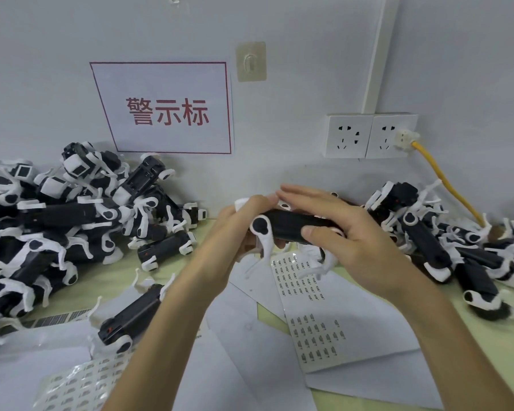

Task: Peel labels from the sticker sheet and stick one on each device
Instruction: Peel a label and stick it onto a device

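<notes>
1. Backs onto a pale wall with a red-lettered sign and a double socket; below, a pale green table strewn with white paper.
2. Fingers of the left hand: curled over the left end of a black-and-white device, clasping it, one tip in what looks like a white cot.
3. Fingers of the right hand: fairly straight, laid across the top of the same device, thumb pressed to its near side, pinching the body between them.
4. Held level in the air, fingertips of both hands meeting above it, white straps dangling beneath.
5. Directly under, flat on the table: the sticker sheet, rows of small labels with several gaps.
6. Looks like the sticking step, pressing or smoothing a label onto the top face; cannot tell whether one sits there, hidden under the fingers.
7. Next, probably: finish the press, then set this device aside and free one hand for the sheet. Calls for a fingertip under a label's edge, a clean peel without curling, and a fresh device.
8. Farther out: a big left pile of devices against the wall, a smaller right pile, a lone device near the left forearm, a second sheet at the near edge. Impossible to tell which pile is done.
</notes>
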{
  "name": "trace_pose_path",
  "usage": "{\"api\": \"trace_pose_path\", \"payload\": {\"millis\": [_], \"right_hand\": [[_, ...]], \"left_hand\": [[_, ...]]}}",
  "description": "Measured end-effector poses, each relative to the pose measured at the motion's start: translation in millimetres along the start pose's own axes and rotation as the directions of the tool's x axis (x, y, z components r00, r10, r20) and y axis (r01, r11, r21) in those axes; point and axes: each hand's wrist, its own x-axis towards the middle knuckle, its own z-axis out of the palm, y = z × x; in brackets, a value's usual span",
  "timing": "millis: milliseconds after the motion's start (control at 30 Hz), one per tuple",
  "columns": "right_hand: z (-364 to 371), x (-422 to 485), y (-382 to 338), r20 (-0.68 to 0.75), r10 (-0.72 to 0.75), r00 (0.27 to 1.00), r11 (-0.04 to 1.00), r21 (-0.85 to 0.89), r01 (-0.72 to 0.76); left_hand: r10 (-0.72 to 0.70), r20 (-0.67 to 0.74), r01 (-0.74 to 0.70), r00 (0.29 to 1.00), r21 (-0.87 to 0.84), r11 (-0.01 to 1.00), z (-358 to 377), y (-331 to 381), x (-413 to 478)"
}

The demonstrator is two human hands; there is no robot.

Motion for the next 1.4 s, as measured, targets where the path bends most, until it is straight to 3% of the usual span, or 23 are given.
{"api": "trace_pose_path", "payload": {"millis": [133, 300, 500, 600, 667, 733, 767, 833, 900, 933, 1100, 1200, 1267, 1400], "right_hand": [[-0.5, -0.8, 1.1, 0.064, -0.028, 0.998, 1.000, 0.005, 0.028], [2.4, -1.6, 1.3, 0.017, -0.033, 0.999, 0.999, 0.001, 0.033], [0.9, 0.1, -4.0, -0.281, -0.092, 0.955, 0.996, -0.019, 0.091], [-9.8, 1.9, 2.6, -0.408, -0.089, 0.909, 0.995, 0.004, 0.099], [-19.0, 0.9, 14.4, -0.399, 0.025, 0.917, 0.999, -0.032, -0.042], [-28.5, -3.0, 33.4, -0.249, 0.265, 0.932, 0.935, -0.170, -0.311], [-31.8, -6.6, 44.4, -0.149, 0.405, 0.902, 0.859, -0.276, -0.431], [-31.4, -14.0, 65.3, -0.013, 0.635, 0.772, 0.680, -0.466, -0.566], [-24.1, -18.3, 82.4, -0.016, 0.748, 0.663, 0.548, -0.549, -0.631], [-19.3, -19.2, 88.4, -0.057, 0.763, 0.643, 0.505, -0.568, -0.650], [0.1, -19.6, 107.0, -0.239, 0.696, 0.678, 0.377, -0.681, -0.628], [0.7, -21.5, 110.1, -0.259, 0.683, 0.683, 0.385, -0.668, -0.637], [-2.8, -21.9, 111.4, -0.283, 0.659, 0.697, 0.455, -0.589, -0.668], [-15.4, -15.8, 94.9, -0.281, 0.581, 0.764, 0.713, -0.278, -0.644]], "left_hand": [[0.015, 0.017, -0.016, 1.000, 0.039, 0.999, -3.7, -2.5, 0.8], [-0.096, -0.036, 0.096, 0.995, -0.010, 0.995, 1.5, 2.2, 6.4], [-0.023, -0.139, 0.005, 0.990, -0.126, 0.992, -9.2, 2.1, 4.5], [-0.039, -0.176, -0.023, 0.984, -0.340, 0.940, -17.7, 2.3, 1.5], [-0.118, -0.146, 0.008, 0.982, -0.597, 0.802, -22.5, 0.9, 0.5], [-0.158, -0.121, 0.002, 0.980, -0.789, 0.614, -23.8, 1.3, 0.5], [-0.171, -0.108, 0.003, 0.979, -0.836, 0.548, -23.4, 1.7, 1.0], [-0.169, -0.084, 0.002, 0.982, -0.890, 0.455, -23.0, 1.2, 1.3], [-0.160, -0.051, 0.017, 0.986, -0.918, 0.396, -22.1, 1.3, 1.2], [-0.151, -0.035, 0.027, 0.988, -0.922, 0.387, -21.6, 1.5, 1.1], [-0.089, 0.013, 0.057, 0.996, -0.862, 0.503, -22.2, 2.5, -2.6], [-0.139, 0.044, 0.115, 0.989, -0.825, 0.554, -22.4, 1.6, -2.7], [-0.176, 0.009, 0.122, 0.984, -0.756, 0.643, -22.4, -2.3, -1.3], [-0.154, 0.004, 0.137, 0.988, -0.473, 0.870, -28.1, -13.4, -0.5]]}}
